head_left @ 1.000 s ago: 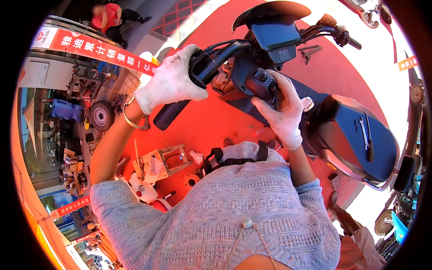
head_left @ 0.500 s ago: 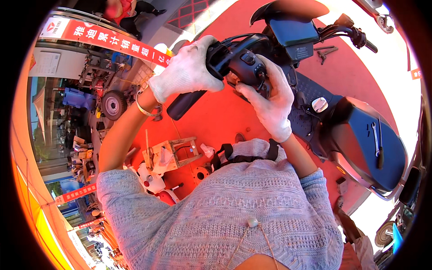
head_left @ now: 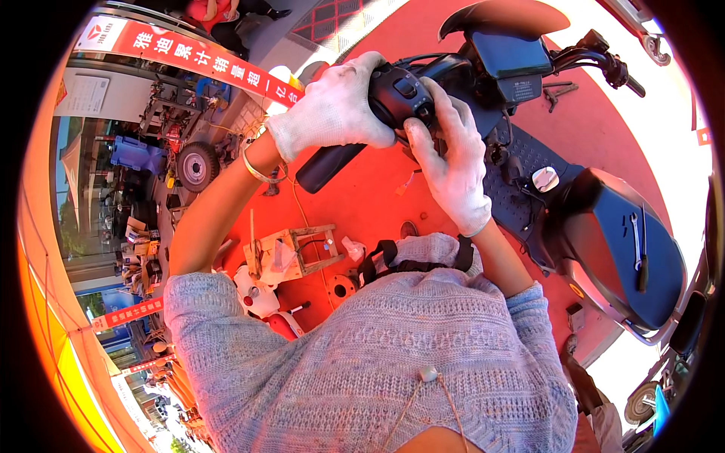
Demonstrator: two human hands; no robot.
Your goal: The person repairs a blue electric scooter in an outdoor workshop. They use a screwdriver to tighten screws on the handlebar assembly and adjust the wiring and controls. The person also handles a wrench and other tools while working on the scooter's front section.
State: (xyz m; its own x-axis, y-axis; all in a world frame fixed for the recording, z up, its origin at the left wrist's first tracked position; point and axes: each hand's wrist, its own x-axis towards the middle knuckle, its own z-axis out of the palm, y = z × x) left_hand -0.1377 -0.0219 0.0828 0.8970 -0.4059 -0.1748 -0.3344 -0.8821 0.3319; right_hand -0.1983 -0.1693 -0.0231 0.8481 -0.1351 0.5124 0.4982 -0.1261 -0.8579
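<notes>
My left hand (head_left: 332, 106), in a white knit glove, is wrapped around the end of the black scooter handlebar by the switch housing (head_left: 402, 97), a rounded black unit with buttons on top. My right hand (head_left: 453, 151), also gloved, holds the housing from the right, with the thumb near its lower side. The two hands nearly meet there. A long black bar (head_left: 325, 167) extends down-left beneath my left hand. The scooter's dark front cowl (head_left: 506, 64) is just beyond. On the seat (head_left: 619, 241) lie a wrench (head_left: 637, 240) and a dark-handled tool (head_left: 643, 278).
A wooden stool (head_left: 294, 253) and a white-and-red object (head_left: 257, 291) are on the red floor (head_left: 529, 128). A wheel (head_left: 196, 166) and parts line the left. A seated person (head_left: 219, 15) is at top left; another person's arm (head_left: 585, 377) shows lower right.
Both hands have moved up and slightly right with the switch housing, which now sits closer against my left hand. The surrounding view has shifted rightward and a little upward.
</notes>
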